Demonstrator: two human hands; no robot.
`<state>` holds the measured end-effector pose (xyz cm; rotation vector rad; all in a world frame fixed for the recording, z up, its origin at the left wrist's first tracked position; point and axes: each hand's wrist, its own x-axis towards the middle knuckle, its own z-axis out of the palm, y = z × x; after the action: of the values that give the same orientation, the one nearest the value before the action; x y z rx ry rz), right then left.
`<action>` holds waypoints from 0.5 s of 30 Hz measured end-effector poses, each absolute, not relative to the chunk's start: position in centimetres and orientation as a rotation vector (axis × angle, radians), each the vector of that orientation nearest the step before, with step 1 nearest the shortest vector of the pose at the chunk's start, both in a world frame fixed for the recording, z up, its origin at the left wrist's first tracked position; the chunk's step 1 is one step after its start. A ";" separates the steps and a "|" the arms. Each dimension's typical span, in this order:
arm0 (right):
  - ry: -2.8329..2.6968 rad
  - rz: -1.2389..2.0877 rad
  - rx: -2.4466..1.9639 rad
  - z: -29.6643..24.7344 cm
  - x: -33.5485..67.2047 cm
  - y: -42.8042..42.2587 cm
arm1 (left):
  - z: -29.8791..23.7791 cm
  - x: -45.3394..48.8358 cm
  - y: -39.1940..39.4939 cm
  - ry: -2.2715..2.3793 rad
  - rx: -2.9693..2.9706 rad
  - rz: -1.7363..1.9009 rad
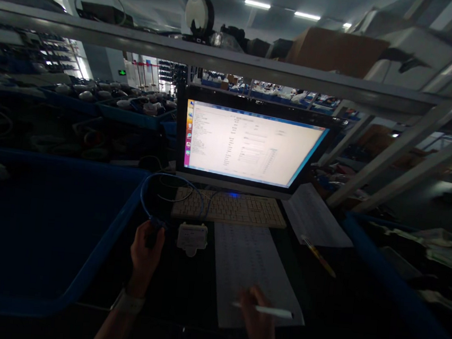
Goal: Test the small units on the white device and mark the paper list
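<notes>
My left hand (147, 247) is closed around the end of a blue cable (144, 191), which loops up and over toward the keyboard (230, 208). Just right of that hand lies a small white device with a label (192, 237), flat on the dark tabletop. Over the lower part of a printed sheet (247, 262), my right hand (256, 313) is closed on a white pen (274, 312). Motion smears the right fingers a little. The pen lies nearly level, its tip pointing left.
Behind the keyboard stands a lit monitor (248, 145). A blue tray (117, 223) is at left, another blue bin (384, 270) at right. More paper (317, 215) and a yellow pen (321, 257) lie right. A metal shelf (154, 42) carrying boxes crosses above.
</notes>
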<state>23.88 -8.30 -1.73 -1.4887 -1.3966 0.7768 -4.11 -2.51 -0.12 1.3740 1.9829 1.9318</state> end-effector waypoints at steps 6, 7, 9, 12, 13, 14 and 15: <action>-1.387 0.942 -1.367 0.4 22.9 -7.0 | 0.3 -4.0 -2.4 2.024 1.359 1.929; -1.455 0.968 -1.290 0.9 22.3 -6.4 | 0.2 -4.1 -2.3 2.035 1.355 1.927; -1.661 0.926 -1.122 2.1 20.9 -4.9 | 0.0 -4.3 -2.2 2.036 1.333 1.926; -2.048 0.547 -0.972 3.3 18.6 -2.4 | -0.1 -4.7 -2.2 2.033 1.255 1.892; -2.154 0.393 -0.973 3.4 17.9 -1.7 | 0.0 -4.7 -2.3 2.046 1.228 1.854; -2.232 0.277 -0.999 3.3 17.1 -1.0 | 0.3 -4.7 -2.4 2.082 1.186 1.809; -2.298 0.213 -1.028 3.0 16.4 -0.3 | 0.6 -4.6 -2.5 2.105 1.148 1.764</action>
<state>16.41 -0.30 3.00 -1.0278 -2.2985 0.2130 -4.58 -2.47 0.59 1.1477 2.1054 1.7638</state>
